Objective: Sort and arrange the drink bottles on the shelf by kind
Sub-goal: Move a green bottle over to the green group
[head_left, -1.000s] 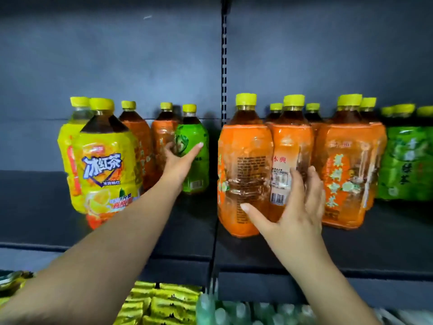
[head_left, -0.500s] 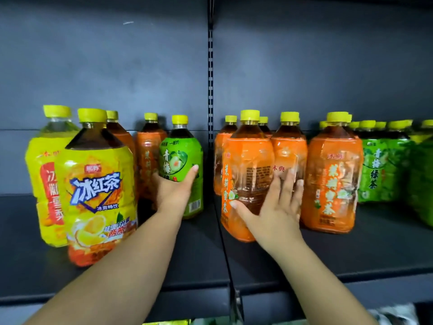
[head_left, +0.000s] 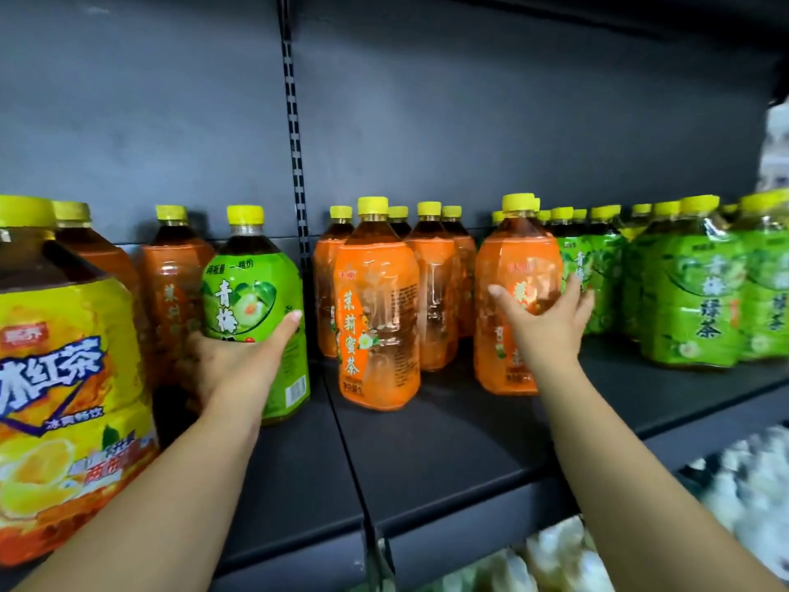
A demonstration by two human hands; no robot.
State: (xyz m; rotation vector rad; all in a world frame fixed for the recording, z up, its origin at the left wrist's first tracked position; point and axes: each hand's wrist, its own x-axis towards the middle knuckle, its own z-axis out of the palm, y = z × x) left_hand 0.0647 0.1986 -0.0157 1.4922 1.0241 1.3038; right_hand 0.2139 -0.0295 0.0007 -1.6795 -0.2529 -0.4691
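My left hand (head_left: 232, 361) grips a green-labelled tea bottle (head_left: 256, 288) that stands on the dark shelf (head_left: 448, 455), left of the upright rail. My right hand (head_left: 544, 318) lies against the front of an orange-labelled tea bottle (head_left: 514, 267), fingers spread around its side. Another orange bottle (head_left: 378, 309) stands in front between my hands, with more orange ones behind it. Two orange bottles (head_left: 175, 275) stand behind the green one. A row of green bottles (head_left: 691, 288) fills the right. All caps are yellow.
A big yellow iced-tea bottle (head_left: 64, 369) stands close at the far left, with another behind it. The slotted upright rail (head_left: 294, 134) splits the back wall. Pale packaged goods (head_left: 751, 484) lie on the shelf below, at the lower right.
My right hand has moved from the middle orange bottle to the orange bottle further right. My left hand has closed further around the green bottle. The view has drawn closer and shifted right.
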